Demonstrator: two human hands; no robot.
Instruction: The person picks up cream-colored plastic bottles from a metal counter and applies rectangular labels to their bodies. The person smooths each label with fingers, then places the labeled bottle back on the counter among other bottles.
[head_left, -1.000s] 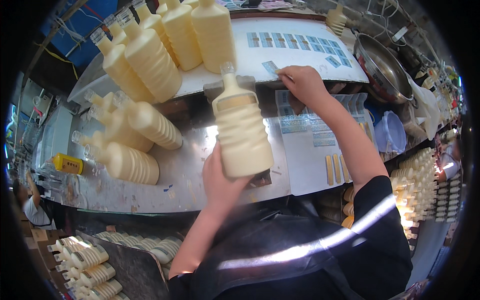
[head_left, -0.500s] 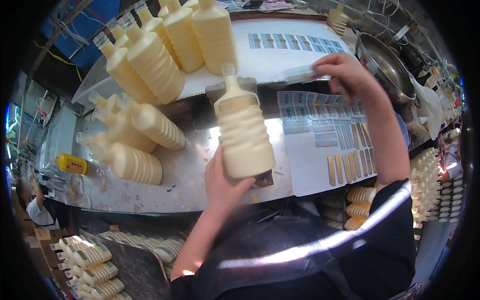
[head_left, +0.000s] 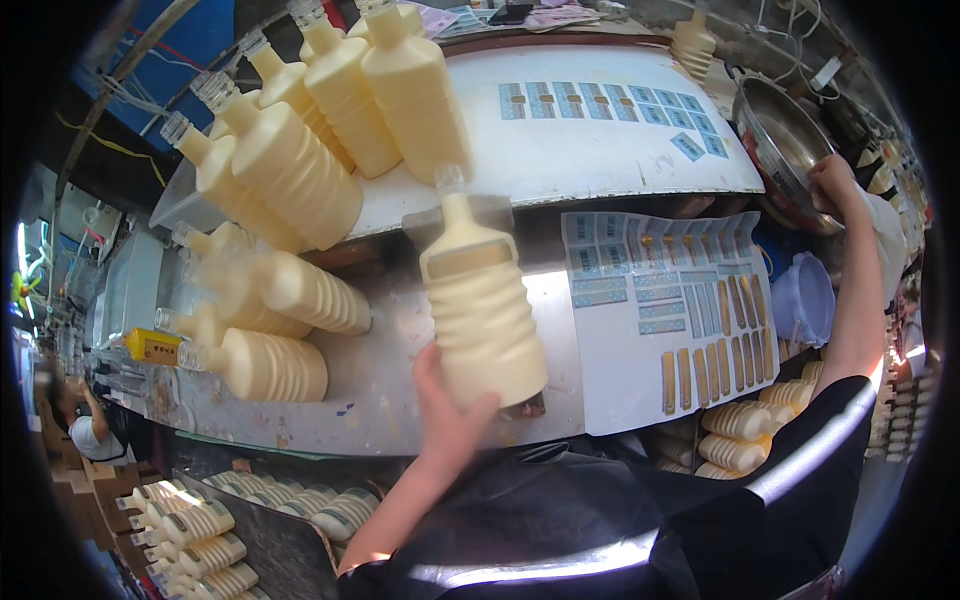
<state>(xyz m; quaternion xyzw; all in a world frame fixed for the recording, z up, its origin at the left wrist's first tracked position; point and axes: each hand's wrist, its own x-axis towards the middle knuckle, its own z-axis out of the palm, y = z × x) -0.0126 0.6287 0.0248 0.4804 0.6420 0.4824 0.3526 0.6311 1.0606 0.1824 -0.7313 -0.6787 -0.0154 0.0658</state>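
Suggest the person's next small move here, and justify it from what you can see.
Probably bring the right hand from the metal pan across to the bottle: the left hand supports it near its base, leaving the front, with its gold band, unobstructed. Whether the right hand holds anything is unclear.

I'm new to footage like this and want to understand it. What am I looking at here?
There is no machine: these are a person's own bare hands, seen by a wide fisheye camera worn on the head, so straight edges bend. The left hand holds a cream bottle near its base. The right hand is at the rim of a metal basin; whether it holds anything is hard to tell. Other bottles are grouped at the left. Blue labels lie on a white board, and gold strips on a white sheet.
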